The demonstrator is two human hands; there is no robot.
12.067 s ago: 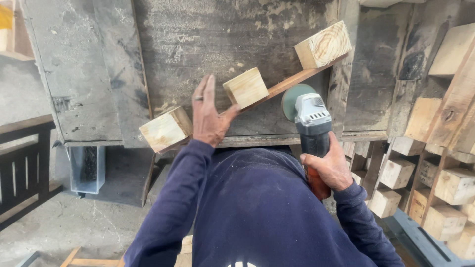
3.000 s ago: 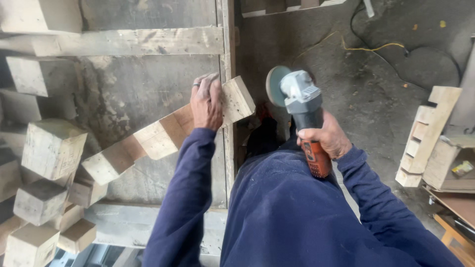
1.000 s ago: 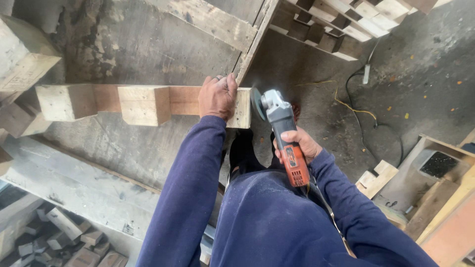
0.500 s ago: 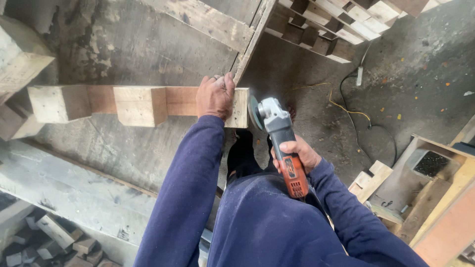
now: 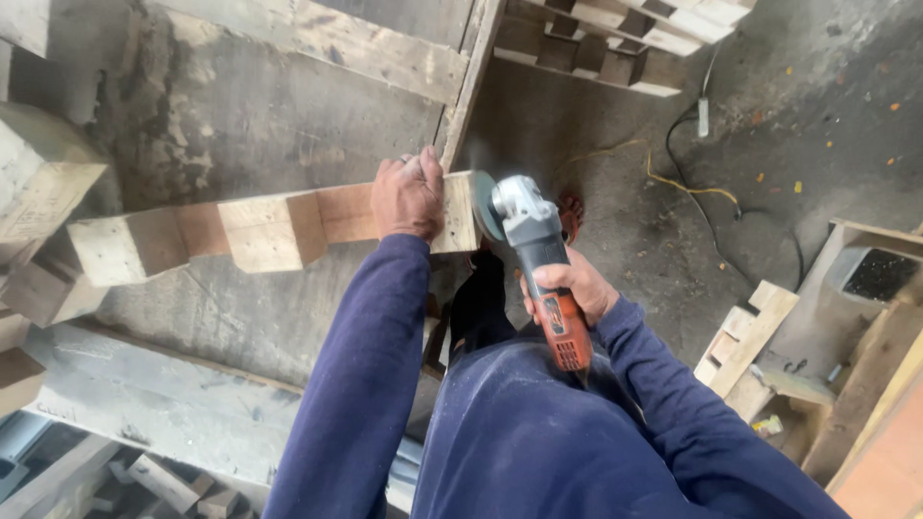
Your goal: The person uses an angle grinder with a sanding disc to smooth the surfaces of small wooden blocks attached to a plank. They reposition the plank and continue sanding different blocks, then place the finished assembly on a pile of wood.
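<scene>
A pale wooden plank with three blocks fixed to it (image 5: pixel 274 229) lies across a grey worktable (image 5: pixel 240 125). My left hand (image 5: pixel 409 197) presses down on its right end block, fingers curled over the top. My right hand (image 5: pixel 567 288) grips the orange and grey angle grinder (image 5: pixel 534 250) by its handle. The grinder's disc (image 5: pixel 484 207) sits against the right end face of the plank, at the table's edge. Both arms are in dark blue sleeves.
Loose wooden blocks (image 5: pixel 43 183) pile up at the left. Pallet pieces (image 5: pixel 625 38) lie at the top, and a plank with blocks (image 5: pixel 745 332) on the concrete floor at right. A black and yellow cable (image 5: pixel 692 187) runs over the floor. A wooden crate (image 5: pixel 870 288) stands far right.
Over twelve seconds the view and plank turned, with my left hand staying on the plank. In the last second the grinder's disc moved closer against the plank's right end.
</scene>
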